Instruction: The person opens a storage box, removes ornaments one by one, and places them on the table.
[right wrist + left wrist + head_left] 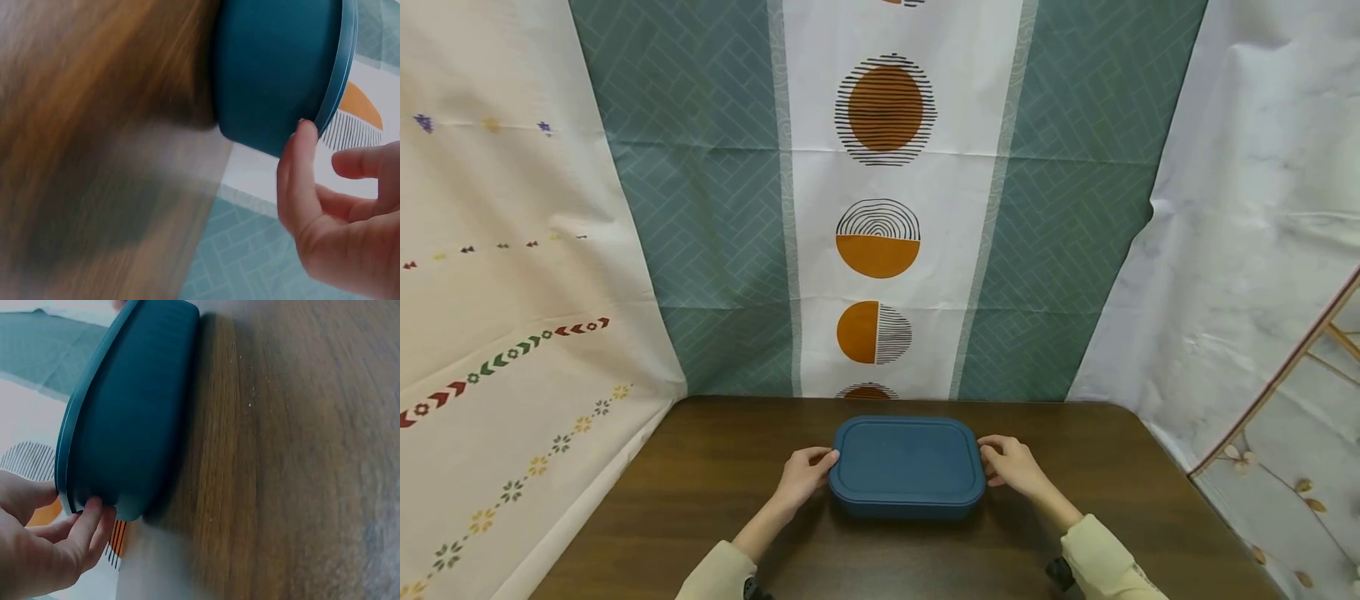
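Observation:
A dark blue rectangular lidded container (907, 462) with rounded corners sits on the brown table, its lid in place. At its left end my left hand (807, 476) pinches the rim. In the left wrist view, the thumb of the left hand (53, 547) lies at the lid's edge and the fingers reach under the rim against the side wall. My right hand (1011, 463) is at the right end. Its fingertips touch just under the lid's rim in the right wrist view, while the thumb of this hand (344, 219) stands apart from the container (278, 69).
The wooden table (700, 483) runs back to a hanging cloth (715, 208) with green bands and orange circles. A cream patterned cloth (512, 292) hangs on the left, and a white marbled cloth (1247, 208) on the right.

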Demonstrator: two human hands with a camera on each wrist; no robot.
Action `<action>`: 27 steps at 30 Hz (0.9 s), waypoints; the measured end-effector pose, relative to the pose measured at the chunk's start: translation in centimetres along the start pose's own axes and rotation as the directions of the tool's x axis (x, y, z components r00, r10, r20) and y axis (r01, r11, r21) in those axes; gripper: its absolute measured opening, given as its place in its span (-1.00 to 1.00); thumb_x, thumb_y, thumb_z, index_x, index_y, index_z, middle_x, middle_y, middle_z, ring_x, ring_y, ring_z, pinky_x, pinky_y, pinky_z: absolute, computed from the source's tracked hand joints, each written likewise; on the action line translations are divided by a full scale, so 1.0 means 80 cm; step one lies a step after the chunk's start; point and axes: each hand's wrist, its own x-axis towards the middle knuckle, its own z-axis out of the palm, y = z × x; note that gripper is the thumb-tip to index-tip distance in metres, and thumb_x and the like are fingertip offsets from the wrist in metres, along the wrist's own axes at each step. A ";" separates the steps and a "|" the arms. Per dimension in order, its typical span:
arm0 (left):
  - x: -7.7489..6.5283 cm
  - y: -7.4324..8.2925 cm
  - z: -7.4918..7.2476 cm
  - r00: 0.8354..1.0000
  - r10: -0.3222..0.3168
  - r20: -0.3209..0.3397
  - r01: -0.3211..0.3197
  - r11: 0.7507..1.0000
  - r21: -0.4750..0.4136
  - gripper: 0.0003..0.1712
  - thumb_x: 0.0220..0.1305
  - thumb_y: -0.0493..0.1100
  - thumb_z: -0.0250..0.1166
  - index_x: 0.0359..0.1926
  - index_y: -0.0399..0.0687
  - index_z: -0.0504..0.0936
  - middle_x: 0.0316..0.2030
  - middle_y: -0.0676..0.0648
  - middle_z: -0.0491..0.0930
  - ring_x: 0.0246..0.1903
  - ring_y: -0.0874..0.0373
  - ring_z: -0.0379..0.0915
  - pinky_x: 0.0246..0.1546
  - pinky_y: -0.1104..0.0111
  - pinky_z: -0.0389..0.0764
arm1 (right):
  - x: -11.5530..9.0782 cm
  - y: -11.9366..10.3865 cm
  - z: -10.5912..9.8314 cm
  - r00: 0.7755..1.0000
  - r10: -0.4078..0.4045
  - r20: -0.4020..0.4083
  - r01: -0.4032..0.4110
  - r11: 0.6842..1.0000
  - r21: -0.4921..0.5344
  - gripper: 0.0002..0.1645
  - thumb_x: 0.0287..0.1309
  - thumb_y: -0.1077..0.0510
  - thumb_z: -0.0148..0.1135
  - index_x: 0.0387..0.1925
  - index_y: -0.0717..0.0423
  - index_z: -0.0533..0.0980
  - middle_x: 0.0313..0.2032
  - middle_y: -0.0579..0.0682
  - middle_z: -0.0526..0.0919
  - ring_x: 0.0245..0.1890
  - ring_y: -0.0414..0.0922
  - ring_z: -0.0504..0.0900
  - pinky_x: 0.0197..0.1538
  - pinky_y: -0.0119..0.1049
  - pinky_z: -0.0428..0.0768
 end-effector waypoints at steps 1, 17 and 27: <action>-0.001 0.000 0.000 1.000 0.000 -0.012 0.000 1.000 0.006 -0.53 0.35 -0.12 0.22 0.06 -0.49 0.54 -0.15 -0.29 0.65 -0.22 0.05 0.68 -0.20 0.24 0.71 | -0.001 -0.002 0.002 1.000 0.011 -0.001 -0.011 1.000 0.000 -0.60 0.32 0.26 0.00 0.09 0.44 0.47 -0.39 0.13 0.68 -0.48 -0.12 0.67 -0.47 -0.24 0.70; -0.005 0.034 0.000 0.999 -0.043 0.026 0.040 0.991 0.131 -0.56 0.33 -0.35 0.16 0.14 -0.62 0.42 0.00 -0.48 0.56 -0.02 -0.20 0.60 -0.10 0.14 0.68 | -0.006 -0.030 0.007 0.978 0.206 0.040 -0.209 0.970 0.122 -0.51 0.31 0.22 -0.09 0.09 0.56 0.42 -0.18 0.24 0.54 -0.26 -0.07 0.56 -0.26 -0.13 0.72; -0.007 0.051 0.001 0.993 -0.110 0.042 0.102 0.981 0.163 -0.55 0.36 -0.36 0.09 0.16 -0.64 0.36 0.04 -0.49 0.53 0.00 -0.20 0.58 -0.05 0.11 0.66 | -0.009 -0.035 0.010 0.973 0.226 0.042 -0.229 0.969 0.087 -0.48 0.25 0.20 -0.05 0.11 0.52 0.43 -0.17 0.23 0.54 -0.22 -0.05 0.56 -0.25 -0.15 0.72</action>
